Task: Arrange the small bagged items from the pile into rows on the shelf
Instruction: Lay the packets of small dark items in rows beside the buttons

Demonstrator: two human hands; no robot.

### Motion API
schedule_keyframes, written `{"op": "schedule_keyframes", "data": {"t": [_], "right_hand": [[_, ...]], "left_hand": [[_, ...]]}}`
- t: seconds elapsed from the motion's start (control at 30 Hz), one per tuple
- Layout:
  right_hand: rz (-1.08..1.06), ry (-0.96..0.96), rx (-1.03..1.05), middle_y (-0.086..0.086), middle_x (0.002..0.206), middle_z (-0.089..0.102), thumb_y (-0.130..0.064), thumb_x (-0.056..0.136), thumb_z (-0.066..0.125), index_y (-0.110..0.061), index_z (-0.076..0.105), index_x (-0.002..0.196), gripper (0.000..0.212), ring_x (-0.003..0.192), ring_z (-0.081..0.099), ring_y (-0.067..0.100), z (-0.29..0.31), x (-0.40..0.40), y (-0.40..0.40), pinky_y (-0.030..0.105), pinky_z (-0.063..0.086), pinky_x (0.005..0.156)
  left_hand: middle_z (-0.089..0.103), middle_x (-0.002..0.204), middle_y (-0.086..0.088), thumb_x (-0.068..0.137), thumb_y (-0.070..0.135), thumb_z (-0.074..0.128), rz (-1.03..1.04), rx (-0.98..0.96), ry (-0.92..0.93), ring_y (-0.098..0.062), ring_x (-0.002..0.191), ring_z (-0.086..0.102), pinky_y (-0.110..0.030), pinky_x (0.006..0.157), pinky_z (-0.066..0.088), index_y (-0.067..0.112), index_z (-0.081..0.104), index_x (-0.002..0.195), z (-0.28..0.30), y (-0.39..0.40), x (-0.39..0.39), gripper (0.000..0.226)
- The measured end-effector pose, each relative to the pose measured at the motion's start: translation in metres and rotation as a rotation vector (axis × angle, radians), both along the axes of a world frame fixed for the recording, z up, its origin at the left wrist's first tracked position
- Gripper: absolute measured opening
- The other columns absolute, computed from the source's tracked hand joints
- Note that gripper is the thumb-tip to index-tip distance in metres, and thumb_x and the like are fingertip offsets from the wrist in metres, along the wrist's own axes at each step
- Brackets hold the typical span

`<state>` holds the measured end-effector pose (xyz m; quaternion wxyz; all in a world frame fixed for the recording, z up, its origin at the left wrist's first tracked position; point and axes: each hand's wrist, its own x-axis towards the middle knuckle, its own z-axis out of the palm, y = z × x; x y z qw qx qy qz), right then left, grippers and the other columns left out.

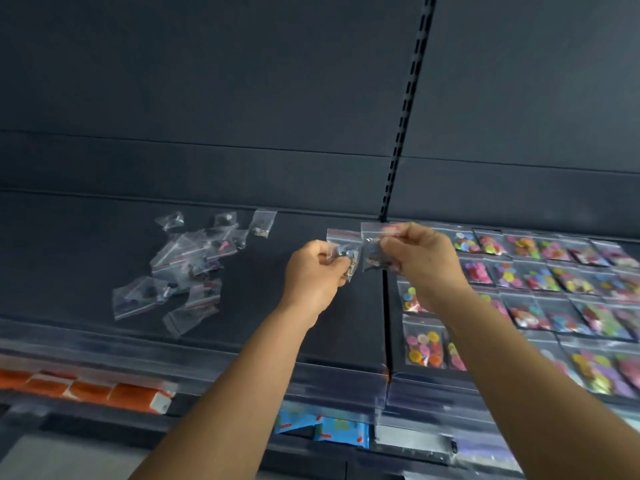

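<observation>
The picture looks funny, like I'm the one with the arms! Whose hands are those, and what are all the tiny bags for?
The camera sits on a person's head, so you see their arms as if they were yours. There is only this one picture. The left hand pinches a small clear bag, and the right hand pinches another clear bag. Both are held up over a dark shelf. On the left lies a messy pile of little bags waiting to be sorted. On the right, bags of colourful buttons already lie in neat rows. Below, a lower shelf shows orange packs.
</observation>
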<state>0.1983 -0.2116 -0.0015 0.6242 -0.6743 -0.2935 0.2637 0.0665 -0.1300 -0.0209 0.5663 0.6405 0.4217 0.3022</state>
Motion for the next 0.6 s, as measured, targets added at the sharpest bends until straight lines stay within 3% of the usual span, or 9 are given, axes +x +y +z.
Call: {"op": "schedule_keyframes", "data": {"t": [0.13, 0.23, 0.33, 0.47, 0.6], "right_hand": [[-0.052, 0.076, 0.035, -0.001, 0.072, 0.072, -0.008, 0.089, 0.059, -0.022, 0.061, 0.069, 0.025, 0.068, 0.069, 0.013, 0.009, 0.025, -0.042, 0.033, 0.058, 0.062], [-0.118, 0.059, 0.05, 0.003, 0.077, 0.073, -0.009, 0.09, 0.058, -0.017, 0.059, 0.078, 0.015, 0.07, 0.071, 0.016, 0.013, 0.048, -0.075, 0.029, 0.056, 0.059], [-0.182, 0.105, 0.058, 0.009, 0.083, 0.071, -0.006, 0.088, 0.061, -0.011, 0.061, 0.088, 0.005, 0.071, 0.068, 0.017, 0.014, 0.074, -0.111, 0.03, 0.056, 0.064], [-0.197, 0.081, 0.016, 0.012, 0.083, 0.069, -0.003, 0.078, 0.071, -0.009, 0.065, 0.088, 0.013, 0.075, 0.066, 0.022, 0.015, 0.116, -0.17, 0.033, 0.058, 0.075], [-0.171, 0.072, -0.1, 0.006, 0.078, 0.071, -0.006, 0.07, 0.079, -0.013, 0.066, 0.087, 0.022, 0.07, 0.068, 0.019, 0.016, 0.162, -0.232, 0.033, 0.057, 0.071]], "left_hand": [[0.069, 0.096, -0.002, 0.083, 0.023, 0.068, -0.09, 0.034, 0.007, -0.015, 0.084, 0.066, -0.03, 0.077, 0.055, 0.014, 0.063, 0.101, 0.009, -0.03, 0.036, 0.02], [0.069, 0.092, -0.004, 0.083, 0.023, 0.069, -0.136, 0.058, -0.015, -0.015, 0.079, 0.065, -0.028, 0.069, 0.052, 0.016, 0.061, 0.093, 0.017, -0.06, 0.067, 0.015], [0.07, 0.09, -0.009, 0.081, 0.022, 0.07, -0.176, 0.059, -0.021, -0.019, 0.074, 0.064, -0.035, 0.067, 0.054, 0.014, 0.059, 0.088, 0.023, -0.099, 0.103, 0.015], [0.068, 0.087, -0.008, 0.079, 0.024, 0.071, -0.224, 0.063, -0.024, -0.019, 0.075, 0.064, -0.034, 0.064, 0.053, 0.016, 0.058, 0.089, 0.027, -0.156, 0.155, 0.019], [0.07, 0.09, -0.007, 0.079, 0.022, 0.071, -0.272, 0.02, -0.031, -0.021, 0.08, 0.067, -0.036, 0.071, 0.054, 0.016, 0.061, 0.095, 0.029, -0.214, 0.207, 0.02]]}}
